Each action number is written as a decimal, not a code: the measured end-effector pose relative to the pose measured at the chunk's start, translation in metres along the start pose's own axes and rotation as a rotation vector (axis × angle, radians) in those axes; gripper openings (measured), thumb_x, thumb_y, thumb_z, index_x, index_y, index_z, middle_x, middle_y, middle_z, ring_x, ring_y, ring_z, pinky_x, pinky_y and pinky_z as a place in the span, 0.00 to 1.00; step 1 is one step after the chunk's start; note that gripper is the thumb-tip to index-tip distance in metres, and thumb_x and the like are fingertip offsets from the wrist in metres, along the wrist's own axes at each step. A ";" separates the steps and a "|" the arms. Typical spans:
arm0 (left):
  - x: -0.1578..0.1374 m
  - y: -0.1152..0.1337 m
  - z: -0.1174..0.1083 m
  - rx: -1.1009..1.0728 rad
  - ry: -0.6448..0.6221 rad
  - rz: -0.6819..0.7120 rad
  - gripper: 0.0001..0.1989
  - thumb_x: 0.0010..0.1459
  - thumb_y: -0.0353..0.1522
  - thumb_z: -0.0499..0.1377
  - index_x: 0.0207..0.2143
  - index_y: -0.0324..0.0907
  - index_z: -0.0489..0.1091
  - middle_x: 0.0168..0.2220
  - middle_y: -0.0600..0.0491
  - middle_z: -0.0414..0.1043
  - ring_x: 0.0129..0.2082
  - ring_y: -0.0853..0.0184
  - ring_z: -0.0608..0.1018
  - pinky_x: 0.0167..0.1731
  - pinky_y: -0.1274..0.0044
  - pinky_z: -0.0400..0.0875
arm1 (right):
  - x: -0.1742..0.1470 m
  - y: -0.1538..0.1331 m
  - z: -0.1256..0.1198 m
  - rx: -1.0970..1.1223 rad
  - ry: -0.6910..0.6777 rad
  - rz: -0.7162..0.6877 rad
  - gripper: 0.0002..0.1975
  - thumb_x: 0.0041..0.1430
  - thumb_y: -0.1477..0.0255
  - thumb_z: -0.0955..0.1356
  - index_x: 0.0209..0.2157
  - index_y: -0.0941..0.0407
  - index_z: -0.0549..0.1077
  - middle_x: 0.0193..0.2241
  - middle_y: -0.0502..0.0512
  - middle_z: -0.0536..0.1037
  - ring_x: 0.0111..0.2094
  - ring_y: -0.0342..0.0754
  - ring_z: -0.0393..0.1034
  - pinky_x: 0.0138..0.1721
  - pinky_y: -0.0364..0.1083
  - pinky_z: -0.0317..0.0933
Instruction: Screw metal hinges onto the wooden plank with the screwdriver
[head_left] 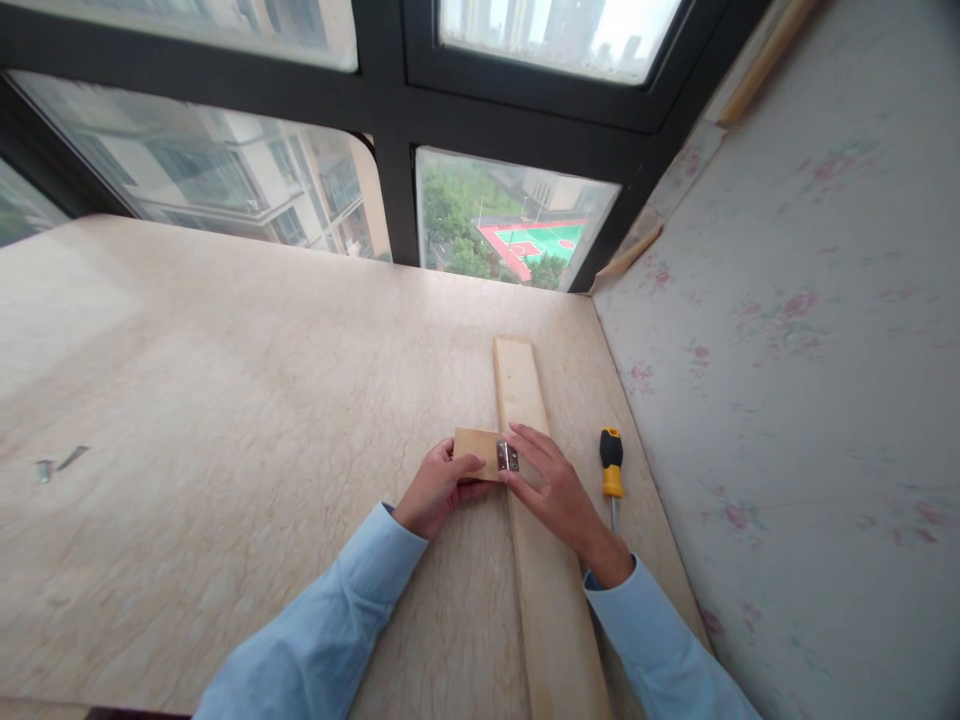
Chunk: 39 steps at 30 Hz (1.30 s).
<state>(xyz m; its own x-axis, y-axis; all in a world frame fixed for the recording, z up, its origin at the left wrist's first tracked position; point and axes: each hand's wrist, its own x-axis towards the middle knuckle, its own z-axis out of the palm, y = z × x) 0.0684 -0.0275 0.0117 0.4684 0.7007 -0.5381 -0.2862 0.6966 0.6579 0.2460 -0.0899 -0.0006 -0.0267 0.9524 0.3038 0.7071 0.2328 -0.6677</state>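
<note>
My left hand (441, 490) is closed around a small flat piece of wood (474, 446), its thumb on top and its fingers underneath. A small metal hinge (508, 456) lies at the right end of that piece, where it meets a long pale wooden plank (517, 380). My right hand (555, 485) rests over the plank, with fingertips at the hinge's upper edge and the thumb at its lower edge, gripping it. What lies under the right palm is hidden.
A yellow and black screwdriver (612, 462) lies right of the plank, near the floral-papered wall (795, 400). Small metal pieces (45, 470) sit far left on the marble-like surface (247, 420). A dark-framed window (517, 110) bounds the back.
</note>
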 end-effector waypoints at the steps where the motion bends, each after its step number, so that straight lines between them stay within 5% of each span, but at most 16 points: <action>1: 0.001 -0.001 0.000 -0.013 -0.006 0.002 0.18 0.47 0.25 0.66 0.42 0.36 0.70 0.43 0.42 0.77 0.36 0.63 0.80 0.32 0.75 0.78 | 0.001 0.000 0.001 0.001 -0.006 -0.007 0.21 0.61 0.70 0.69 0.56 0.50 0.72 0.59 0.60 0.71 0.61 0.55 0.63 0.62 0.59 0.60; 28: 0.016 -0.011 0.013 0.123 0.105 0.128 0.16 0.41 0.29 0.70 0.35 0.37 0.74 0.34 0.48 0.79 0.32 0.62 0.80 0.28 0.74 0.76 | -0.002 0.008 0.006 0.016 0.006 0.014 0.19 0.61 0.68 0.69 0.54 0.49 0.74 0.58 0.60 0.71 0.61 0.56 0.63 0.62 0.61 0.59; 39: 0.015 -0.014 0.022 0.160 0.243 0.165 0.14 0.42 0.25 0.66 0.35 0.39 0.73 0.33 0.50 0.78 0.31 0.61 0.80 0.26 0.73 0.77 | -0.002 0.007 0.006 0.046 0.020 0.024 0.19 0.64 0.66 0.67 0.56 0.50 0.71 0.57 0.60 0.72 0.60 0.54 0.64 0.63 0.59 0.58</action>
<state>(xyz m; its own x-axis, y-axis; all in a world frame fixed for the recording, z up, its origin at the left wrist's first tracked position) 0.0980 -0.0299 0.0058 0.2078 0.8319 -0.5145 -0.1982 0.5509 0.8107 0.2465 -0.0890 -0.0095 0.0038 0.9537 0.3007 0.6740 0.2197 -0.7053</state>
